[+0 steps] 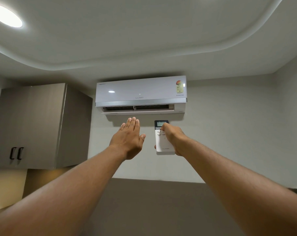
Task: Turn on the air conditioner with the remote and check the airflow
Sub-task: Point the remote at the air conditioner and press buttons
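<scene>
In the head view, the white air conditioner (pixel 141 95) hangs on the wall at the centre of the frame, just under the ceiling, its lower flap swung open so the dark vent slot shows. Below it and a little to the right, the right hand (pixel 174 139) holds the white remote (pixel 164 143) upright, screen end pointing up toward the unit; the fingers (pixel 164 127) are wrapped around it, with the thumb resting on the buttons just below the small display. The left hand (pixel 129 138) is raised beside the remote, apart from it, flat and empty, its fingers (pixel 132 123) straight and close together, tips just under the open flap without touching it. Both bare forearms reach up from the bottom corners. A grey wall cabinet (pixel 33 125) with two dark handles fills the left side, and a round ceiling light (pixel 6 15) glows at the upper left.
</scene>
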`<state>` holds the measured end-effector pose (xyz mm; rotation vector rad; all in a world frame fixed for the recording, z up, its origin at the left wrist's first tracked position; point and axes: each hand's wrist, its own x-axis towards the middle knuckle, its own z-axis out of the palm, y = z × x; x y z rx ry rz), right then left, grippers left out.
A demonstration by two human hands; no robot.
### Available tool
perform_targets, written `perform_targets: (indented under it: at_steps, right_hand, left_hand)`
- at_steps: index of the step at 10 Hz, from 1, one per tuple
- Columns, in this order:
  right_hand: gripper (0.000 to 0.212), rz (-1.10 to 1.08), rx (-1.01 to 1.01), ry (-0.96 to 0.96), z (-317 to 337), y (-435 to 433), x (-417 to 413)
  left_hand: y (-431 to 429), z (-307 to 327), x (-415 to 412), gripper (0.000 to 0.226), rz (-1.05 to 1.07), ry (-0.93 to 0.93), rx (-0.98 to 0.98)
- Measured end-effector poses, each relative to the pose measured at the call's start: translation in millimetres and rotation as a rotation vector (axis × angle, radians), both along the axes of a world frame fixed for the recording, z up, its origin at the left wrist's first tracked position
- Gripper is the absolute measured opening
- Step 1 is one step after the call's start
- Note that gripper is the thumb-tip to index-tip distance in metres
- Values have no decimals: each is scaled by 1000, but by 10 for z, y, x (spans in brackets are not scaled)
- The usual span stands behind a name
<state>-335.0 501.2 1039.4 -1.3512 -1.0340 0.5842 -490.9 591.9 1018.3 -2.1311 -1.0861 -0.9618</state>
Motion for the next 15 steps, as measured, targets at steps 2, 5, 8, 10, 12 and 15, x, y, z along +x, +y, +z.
perform_targets:
  at_steps: [2,5,8,10,12,15]
  right_hand:
    - [18,-7,0,-1,13,-3,13]
    - [41,-7,0,-6,25,-15,7]
    - [42,-19,11,-11,18,-64,29]
    - [42,-55,0,-2,-25,-191,117]
    - [29,-153,15,13,-99,-513,435]
    - [15,-445,-18,24,-327,-1447,1300]
  left_hand:
    - [-26,7,-2,67,-5,-3,3]
    - [-59,20,16,67,-8,0,3]
    - [-137,-18,64,67,-37,3,-12]
    - [-221,-68,202,67,-82,7,-31]
    - [-384,-159,614,67,-194,23,-54]
    - [-1034,-350,1869,68,-506,60,-75]
